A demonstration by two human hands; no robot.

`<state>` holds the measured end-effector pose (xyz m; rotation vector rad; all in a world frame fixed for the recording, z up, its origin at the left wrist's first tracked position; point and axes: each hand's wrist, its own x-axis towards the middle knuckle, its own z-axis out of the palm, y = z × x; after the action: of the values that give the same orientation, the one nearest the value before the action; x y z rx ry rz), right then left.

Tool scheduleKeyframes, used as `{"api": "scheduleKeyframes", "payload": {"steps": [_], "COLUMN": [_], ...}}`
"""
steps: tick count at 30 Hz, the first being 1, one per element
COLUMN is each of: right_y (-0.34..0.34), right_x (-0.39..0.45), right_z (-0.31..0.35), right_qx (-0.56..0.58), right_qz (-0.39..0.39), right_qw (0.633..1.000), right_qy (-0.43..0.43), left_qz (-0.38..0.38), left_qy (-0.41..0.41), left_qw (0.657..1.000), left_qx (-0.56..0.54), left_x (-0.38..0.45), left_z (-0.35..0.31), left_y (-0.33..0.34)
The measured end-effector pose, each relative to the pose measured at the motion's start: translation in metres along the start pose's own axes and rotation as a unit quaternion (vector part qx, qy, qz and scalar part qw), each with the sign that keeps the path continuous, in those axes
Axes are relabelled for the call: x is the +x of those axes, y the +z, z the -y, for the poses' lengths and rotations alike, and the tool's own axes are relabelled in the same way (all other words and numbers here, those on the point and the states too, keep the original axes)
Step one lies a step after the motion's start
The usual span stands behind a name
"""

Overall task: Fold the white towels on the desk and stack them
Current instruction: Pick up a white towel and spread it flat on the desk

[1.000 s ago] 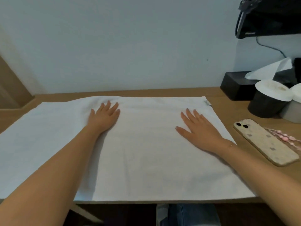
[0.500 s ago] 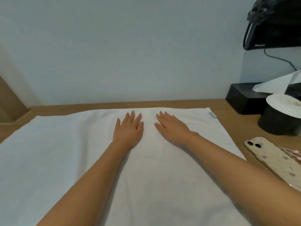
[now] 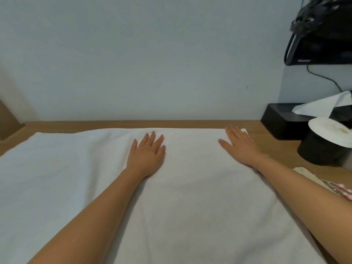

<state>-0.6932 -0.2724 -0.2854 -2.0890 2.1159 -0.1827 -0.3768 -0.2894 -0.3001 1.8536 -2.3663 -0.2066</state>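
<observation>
Your palms are flat on the spread towel; the folding has barely begun.

Your left hand point(image 3: 147, 154) rests with straight fingers near the towel's point(image 3: 190, 206) far edge, and your right hand point(image 3: 241, 147) lies flat by its far right corner, neither gripping. The soft, matte white cloth covers most of the wooden desk point(image 3: 266, 141), looking smooth and rectangular. No folded stack is visible, so I judge nearly all the folding and stacking remain.

head cam | faces forward-down | close over desk point(image 3: 190, 123) | right edge probably cropped
</observation>
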Motion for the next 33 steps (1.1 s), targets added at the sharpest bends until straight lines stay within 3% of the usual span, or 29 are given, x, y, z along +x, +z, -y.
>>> {"api": "scheduleKeyframes", "payload": {"steps": [2, 4, 6, 8, 10, 13, 16, 21, 27, 31, 33], "right_y": [-0.004, -0.01, -0.013, -0.011, -0.005, 0.015, 0.047, 0.077, 0.078, 0.077, 0.077], "right_x": [-0.001, 0.0, 0.004, 0.009, 0.014, 0.023, 0.031, 0.041, 0.042, 0.042, 0.041], "right_z": [0.009, 0.027, 0.06, 0.109, 0.168, 0.254, 0.303, 0.309, 0.306, 0.305, 0.306], "right_qx": [-0.026, -0.087, -0.108, -0.07, -0.031, 0.011, 0.019, 0.001, -0.007, -0.01, -0.015], "right_qz": [0.003, -0.019, -0.063, -0.089, -0.082, -0.047, 0.011, -0.006, -0.014, -0.008, -0.005], "right_qw": [1.0, 0.996, 0.991, 0.983, 0.971, 0.959, 0.967, 0.976, 0.974, 0.973, 0.973], "right_qy": [0.015, 0.013, -0.048, -0.146, -0.224, -0.28, -0.254, -0.22, -0.224, -0.229, -0.232], "left_qz": [0.014, 0.006, -0.059, -0.146, -0.172, -0.066, -0.005, -0.013, -0.044, -0.09, -0.071], "left_qy": [0.001, -0.013, -0.02, -0.032, -0.074, -0.167, -0.188, -0.194, -0.278, -0.293, -0.282], "left_qw": [0.997, 0.97, 0.944, 0.951, 0.963, 0.981, 0.982, 0.981, 0.959, 0.951, 0.955], "left_qx": [-0.077, -0.243, -0.323, -0.271, -0.191, -0.07, -0.015, 0.002, 0.013, 0.042, 0.054], "left_x": [-0.004, -0.012, -0.024, -0.033, -0.037, -0.036, -0.04, -0.027, -0.022, -0.026, -0.022], "left_z": [-0.001, 0.006, 0.025, 0.052, 0.083, 0.129, 0.163, 0.207, 0.271, 0.281, 0.286], "left_y": [-0.012, -0.03, -0.048, -0.062, -0.071, -0.07, -0.051, -0.045, -0.06, -0.059, -0.062]}}
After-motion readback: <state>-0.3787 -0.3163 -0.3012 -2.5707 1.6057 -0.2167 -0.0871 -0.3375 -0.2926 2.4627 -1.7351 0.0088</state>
